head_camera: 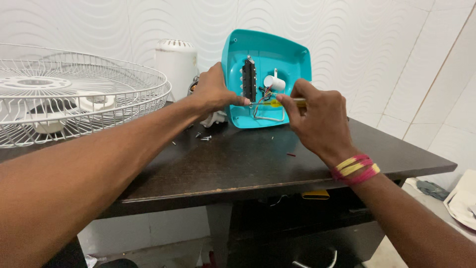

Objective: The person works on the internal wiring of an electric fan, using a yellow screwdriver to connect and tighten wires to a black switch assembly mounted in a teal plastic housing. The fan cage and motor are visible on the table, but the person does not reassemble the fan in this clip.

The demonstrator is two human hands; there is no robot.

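Head view: the teal fan housing (267, 59) stands upright at the far middle of the dark bench (238, 159), open side toward you. Your right hand (317, 116) pinches a yellow-handled screwdriver (277, 102), long axis horizontal, tip pointing left into the wiring. Your left hand (213, 89), grip closed on the housing's left edge, steadies it. Loose screws (204, 137) lie near left.

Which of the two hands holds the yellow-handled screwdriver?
The right hand, the one with red and yellow wrist threads, grips the screwdriver; the left hand steadies the teal cover.
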